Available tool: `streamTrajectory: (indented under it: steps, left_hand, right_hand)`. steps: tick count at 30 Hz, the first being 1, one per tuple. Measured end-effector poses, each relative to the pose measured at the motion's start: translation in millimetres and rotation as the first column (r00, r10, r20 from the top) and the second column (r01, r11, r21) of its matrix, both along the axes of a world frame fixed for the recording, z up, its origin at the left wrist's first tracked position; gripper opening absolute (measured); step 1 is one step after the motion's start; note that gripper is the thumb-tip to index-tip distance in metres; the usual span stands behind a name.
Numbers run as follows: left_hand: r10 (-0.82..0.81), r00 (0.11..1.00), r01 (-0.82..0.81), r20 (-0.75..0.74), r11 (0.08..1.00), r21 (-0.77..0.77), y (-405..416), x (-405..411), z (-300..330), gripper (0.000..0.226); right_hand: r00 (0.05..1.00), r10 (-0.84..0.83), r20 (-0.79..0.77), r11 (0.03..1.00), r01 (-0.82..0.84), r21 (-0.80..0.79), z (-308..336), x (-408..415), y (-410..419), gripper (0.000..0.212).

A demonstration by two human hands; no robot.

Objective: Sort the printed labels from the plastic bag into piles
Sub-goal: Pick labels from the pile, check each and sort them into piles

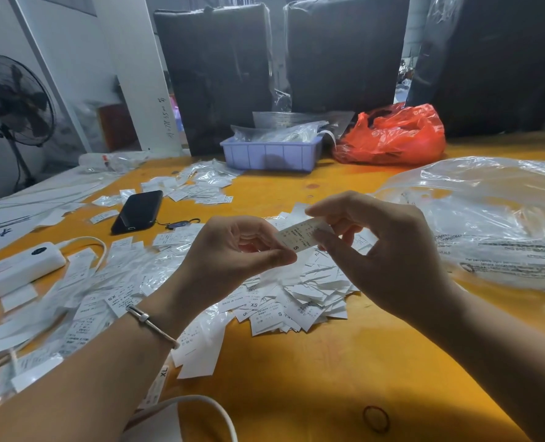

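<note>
From my remote seat, I saw both hands raised over the yellow table [344, 362], sharing one printed label [299, 236] marked S. The left hand [232, 250] pinched its lower end between thumb and curled fingers; the right hand [376, 250] pinched its upper end the same way. Beneath them lay a heap of labels [296, 298], with more scattered labels [89, 298] to the left. The clear plastic bag [488, 218] lay crumpled to the right.

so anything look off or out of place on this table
A few things do. A black phone and a white power strip lie in among the loose labels, partly hemmed in by them. A rubber band lies alone near the table edge. Nothing looks damaged or spilled.
</note>
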State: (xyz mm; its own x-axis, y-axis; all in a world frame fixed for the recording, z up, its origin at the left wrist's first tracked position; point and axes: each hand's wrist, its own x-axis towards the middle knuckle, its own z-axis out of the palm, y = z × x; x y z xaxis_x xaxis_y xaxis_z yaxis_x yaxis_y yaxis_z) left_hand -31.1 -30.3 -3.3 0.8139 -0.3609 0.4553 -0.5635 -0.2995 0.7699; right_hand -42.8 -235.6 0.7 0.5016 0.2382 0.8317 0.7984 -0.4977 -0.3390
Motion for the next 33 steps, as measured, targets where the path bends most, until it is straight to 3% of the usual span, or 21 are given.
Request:
streamTrajectory:
  steps: [6, 10, 14, 17, 20, 21, 23, 28, 33]
  left_hand:
    - [-0.009, 1.0, 0.009, -0.009, 1.0, -0.025, 0.4, -0.4, 0.6, 0.011]
    - [-0.007, 1.0, 0.007, -0.003, 1.0, 0.003, -0.6, -0.2, 0.8, 0.011]
    - [0.018, 1.0, -0.018, 0.017, 1.0, -0.01, -0.4, -0.2, 0.4, 0.017]
    - [0.054, 0.999, -0.053, 0.007, 0.998, -0.04, 0.4, 1.5, -0.7, 0.019]
    - [0.038, 0.999, -0.038, -0.006, 0.998, -0.058, -1.3, 1.1, -1.0, 0.023]
    - [0.026, 1.0, -0.027, -0.008, 0.997, -0.067, -2.5, 0.5, -0.8, 0.025]
    - [0.004, 1.0, -0.006, -0.018, 0.996, -0.09, -3.8, 0.0, -0.3, 0.026]
    - [-0.042, 0.997, 0.037, -0.06, 0.997, -0.066, -1.9, 0.8, -0.4, 0.024]
    - [-0.061, 0.995, 0.065, -0.077, 0.997, 0.046, -2.9, 1.9, -2.5, 0.021]
  right_hand:
    - [1.0, -0.008, -0.004, 0.995, 0.008, -0.104, 3.0, 3.4, -5.8, 0.016]
    - [0.998, 0.001, -0.07, 0.983, -0.014, -0.181, 1.8, 3.9, -6.3, 0.024]
    - [0.996, -0.078, -0.041, 0.996, 0.076, -0.045, 0.4, 6.5, -6.7, 0.046]
    - [0.978, -0.101, -0.18, 0.988, 0.121, 0.101, 1.6, 12.8, -11.6, 0.033]
    - [0.889, 0.039, -0.455, 0.999, -0.043, 0.004, 0.3, 12.0, -6.0, 0.011]
    - [0.861, 0.064, -0.505, 0.994, -0.101, -0.046, -1.0, 10.6, -3.5, 0.019]
    - [0.842, 0.108, -0.529, 0.981, -0.178, -0.083, -3.6, 8.8, 0.7, 0.033]
    - [0.822, 0.181, -0.54, 0.983, -0.173, 0.067, -4.4, 13.6, -0.4, 0.014]
    - [0.811, 0.142, -0.568, 0.981, -0.19, -0.026, -3.4, 14.2, -4.9, 0.008]
